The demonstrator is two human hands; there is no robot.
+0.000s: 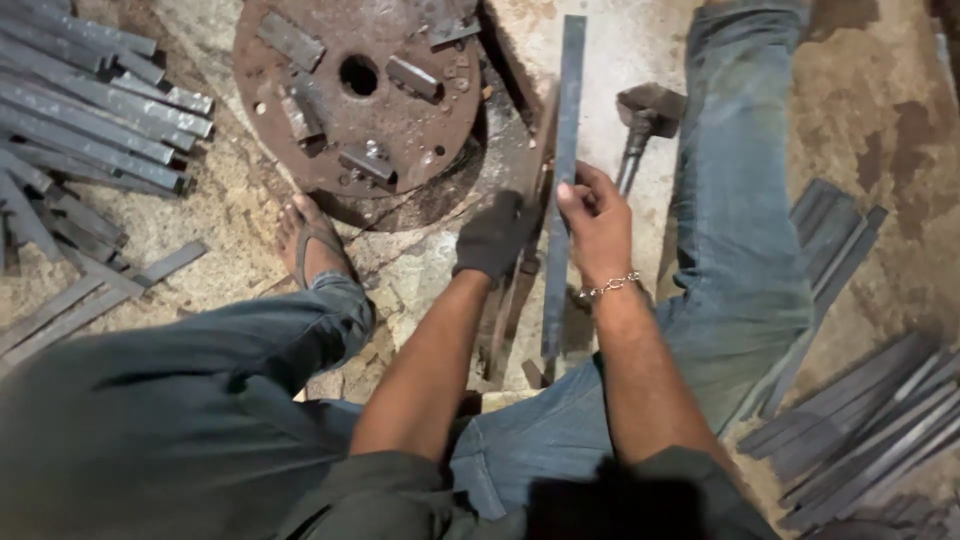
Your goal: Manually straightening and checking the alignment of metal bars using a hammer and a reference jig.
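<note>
Right hand [598,222] is closed around a long flat steel strip [562,180], fingers wrapped over its edge about midway along, holding it almost upright in the view. The strip's far end reaches up past the rusty round plate [300,150], just to the right of that plate's rim; its near end comes down between the knees. A chain bracelet [608,286] sits on that wrist.

Left hand [492,238], in a dark glove, sits just left of the strip, below the round plate, pressed down on a rusty upright piece [535,190]; whether its grip is closed on that piece or only resting on it, I cannot tell.

The round plate lies on the floor with a centre hole and small blocks on top. A sandalled foot [310,245] touches its lower-left edge. A hammer [640,120] lies right of the plate, beside the strip. Cut strips pile up left of the plate [90,110], and more lie far right [860,410].
</note>
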